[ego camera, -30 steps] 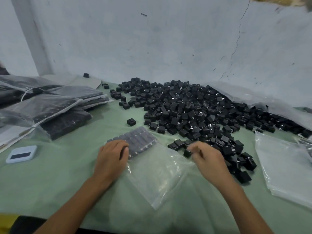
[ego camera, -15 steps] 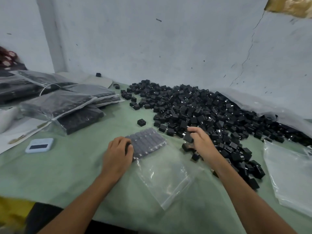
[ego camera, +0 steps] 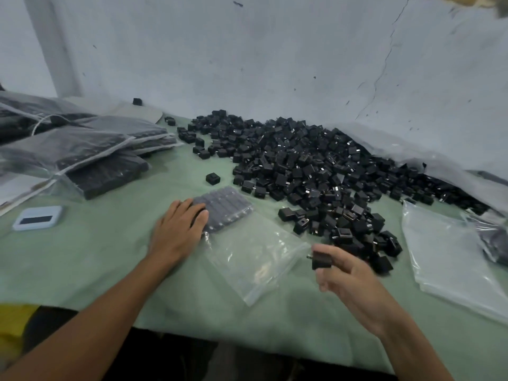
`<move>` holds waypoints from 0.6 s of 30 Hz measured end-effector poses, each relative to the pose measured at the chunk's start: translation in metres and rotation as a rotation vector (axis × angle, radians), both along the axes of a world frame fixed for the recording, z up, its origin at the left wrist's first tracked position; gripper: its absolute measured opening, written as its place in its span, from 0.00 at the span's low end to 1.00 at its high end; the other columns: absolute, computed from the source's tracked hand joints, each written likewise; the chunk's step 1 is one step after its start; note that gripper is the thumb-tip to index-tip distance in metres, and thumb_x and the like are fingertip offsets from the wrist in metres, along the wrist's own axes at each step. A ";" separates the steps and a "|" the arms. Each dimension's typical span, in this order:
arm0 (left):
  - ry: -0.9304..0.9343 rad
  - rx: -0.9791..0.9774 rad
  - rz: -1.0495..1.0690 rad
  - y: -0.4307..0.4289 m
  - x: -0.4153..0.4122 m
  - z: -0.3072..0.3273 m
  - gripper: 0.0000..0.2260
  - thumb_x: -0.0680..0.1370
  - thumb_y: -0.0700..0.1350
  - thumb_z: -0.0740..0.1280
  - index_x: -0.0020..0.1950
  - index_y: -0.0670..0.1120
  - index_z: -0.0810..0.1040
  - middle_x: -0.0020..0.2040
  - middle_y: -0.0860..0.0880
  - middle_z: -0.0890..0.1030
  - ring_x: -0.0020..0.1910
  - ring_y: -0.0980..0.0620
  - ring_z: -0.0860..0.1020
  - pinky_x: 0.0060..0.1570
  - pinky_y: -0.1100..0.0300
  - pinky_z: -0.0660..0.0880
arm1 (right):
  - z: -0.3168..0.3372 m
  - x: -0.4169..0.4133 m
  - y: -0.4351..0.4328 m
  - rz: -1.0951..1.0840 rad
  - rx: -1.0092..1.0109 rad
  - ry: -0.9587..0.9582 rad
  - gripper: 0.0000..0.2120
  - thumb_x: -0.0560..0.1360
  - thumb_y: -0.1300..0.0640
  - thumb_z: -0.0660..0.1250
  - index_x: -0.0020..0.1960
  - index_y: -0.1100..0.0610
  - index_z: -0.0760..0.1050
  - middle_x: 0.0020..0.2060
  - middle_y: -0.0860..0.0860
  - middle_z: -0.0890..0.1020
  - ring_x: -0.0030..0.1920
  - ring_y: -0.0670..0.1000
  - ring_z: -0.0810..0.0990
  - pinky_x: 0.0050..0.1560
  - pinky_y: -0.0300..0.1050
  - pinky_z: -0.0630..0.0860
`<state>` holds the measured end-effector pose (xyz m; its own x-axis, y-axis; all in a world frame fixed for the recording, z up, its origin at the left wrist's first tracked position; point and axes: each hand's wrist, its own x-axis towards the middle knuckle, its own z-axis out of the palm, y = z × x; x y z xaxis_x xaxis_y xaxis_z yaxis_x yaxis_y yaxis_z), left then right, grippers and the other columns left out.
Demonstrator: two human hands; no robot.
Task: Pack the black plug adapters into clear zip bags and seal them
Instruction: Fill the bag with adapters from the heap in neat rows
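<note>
On the green table [ego camera: 90,259] a clear zip bag [ego camera: 247,251] lies flat, its far end filled with rows of black adapters. The left hand [ego camera: 178,232] rests flat on that filled end. The right hand [ego camera: 349,276] pinches one black plug adapter [ego camera: 321,260], prongs pointing left, just beside the bag's open end. A large adapter pile [ego camera: 302,160] lies behind; filled bags [ego camera: 82,149] are stacked at left.

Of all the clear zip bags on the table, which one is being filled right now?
The partly filled zip bag under the left hand, with adapter rows at its far end only. The bags at far left look full; the stack at right looks empty.
</note>
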<state>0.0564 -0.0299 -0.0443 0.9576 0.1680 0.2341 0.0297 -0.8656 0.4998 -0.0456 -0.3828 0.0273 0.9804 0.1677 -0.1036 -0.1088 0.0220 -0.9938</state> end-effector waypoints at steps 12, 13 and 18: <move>0.042 -0.051 0.008 -0.001 0.000 0.003 0.29 0.77 0.66 0.42 0.74 0.62 0.65 0.79 0.59 0.60 0.79 0.55 0.52 0.74 0.46 0.54 | -0.036 0.007 0.092 -0.061 0.361 0.199 0.08 0.76 0.72 0.66 0.53 0.65 0.79 0.45 0.55 0.85 0.43 0.54 0.84 0.41 0.42 0.81; 0.040 -0.060 0.006 -0.001 0.000 0.003 0.29 0.77 0.66 0.41 0.74 0.62 0.65 0.79 0.59 0.60 0.79 0.55 0.52 0.74 0.46 0.53 | -0.034 0.009 0.097 -0.033 0.351 0.213 0.05 0.77 0.69 0.66 0.52 0.65 0.78 0.43 0.55 0.85 0.41 0.54 0.85 0.39 0.42 0.81; 0.038 -0.098 0.006 0.000 -0.001 0.004 0.26 0.80 0.61 0.43 0.75 0.61 0.66 0.79 0.58 0.60 0.79 0.55 0.53 0.75 0.46 0.53 | -0.027 0.054 0.131 0.063 -0.541 -0.087 0.08 0.76 0.62 0.68 0.44 0.51 0.82 0.41 0.53 0.82 0.36 0.50 0.81 0.35 0.41 0.78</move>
<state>0.0559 -0.0302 -0.0399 0.9644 0.1941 0.1796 0.0556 -0.8127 0.5800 0.0084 -0.2522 0.0007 0.9789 0.1718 -0.1103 -0.0102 -0.4984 -0.8669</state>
